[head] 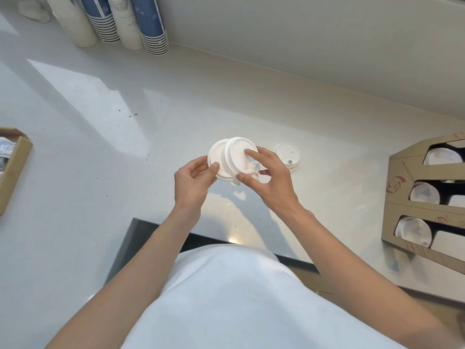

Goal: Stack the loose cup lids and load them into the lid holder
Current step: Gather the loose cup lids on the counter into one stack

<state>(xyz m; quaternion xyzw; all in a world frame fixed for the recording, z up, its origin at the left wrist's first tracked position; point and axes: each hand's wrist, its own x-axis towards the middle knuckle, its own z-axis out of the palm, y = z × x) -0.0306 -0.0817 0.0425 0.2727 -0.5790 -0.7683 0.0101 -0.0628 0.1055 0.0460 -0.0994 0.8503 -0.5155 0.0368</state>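
Above the middle of the white counter I hold a small stack of white cup lids (pixel 232 157) between both hands. My left hand (pixel 192 182) grips the stack's left rim with thumb and fingers. My right hand (pixel 270 180) presses on the top lid, index finger on its face and thumb at the near edge. One loose white lid (pixel 286 156) lies flat on the counter just right of my hands. The cardboard lid holder (pixel 400 177) stands at the right edge, its three slots each showing white lids.
Stacks of white and blue paper cups (pixel 118 20) stand against the back wall at the upper left. A brown cardboard box (pixel 15 170) sits at the left edge. The counter's front edge (pixel 161 224) runs close to my body.
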